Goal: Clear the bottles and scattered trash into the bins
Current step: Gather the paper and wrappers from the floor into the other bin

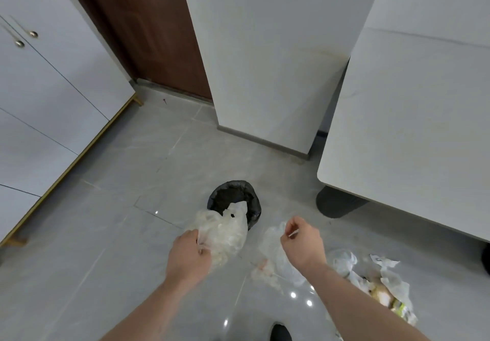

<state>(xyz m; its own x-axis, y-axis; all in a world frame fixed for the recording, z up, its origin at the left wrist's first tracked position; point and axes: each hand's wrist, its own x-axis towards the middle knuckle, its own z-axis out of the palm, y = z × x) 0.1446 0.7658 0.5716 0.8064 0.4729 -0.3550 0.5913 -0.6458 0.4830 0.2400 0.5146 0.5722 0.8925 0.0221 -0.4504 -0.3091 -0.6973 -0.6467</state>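
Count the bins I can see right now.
1: a small bin with a black liner, on the floor just beyond the left hand. Others may sit outside the view.

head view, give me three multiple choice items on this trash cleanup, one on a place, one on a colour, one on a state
1. Where is the bin standing?
A. on the white table
B. on the grey floor ahead of both hands
C. inside the cabinet

2. What colour is the liner in the bin?
A. black
B. blue
C. white

3. What is the left hand doing?
A. hanging idle with nothing in it
B. pressing flat on the floor
C. holding a crumpled clear plastic bag

Answers:
1 B, the bin sits on the floor tiles, between the table leg and the hands.
2 A, the bag lining the rim is black.
3 C, its fingers curl on the edge of the clear bag, which hangs in front of the bin.
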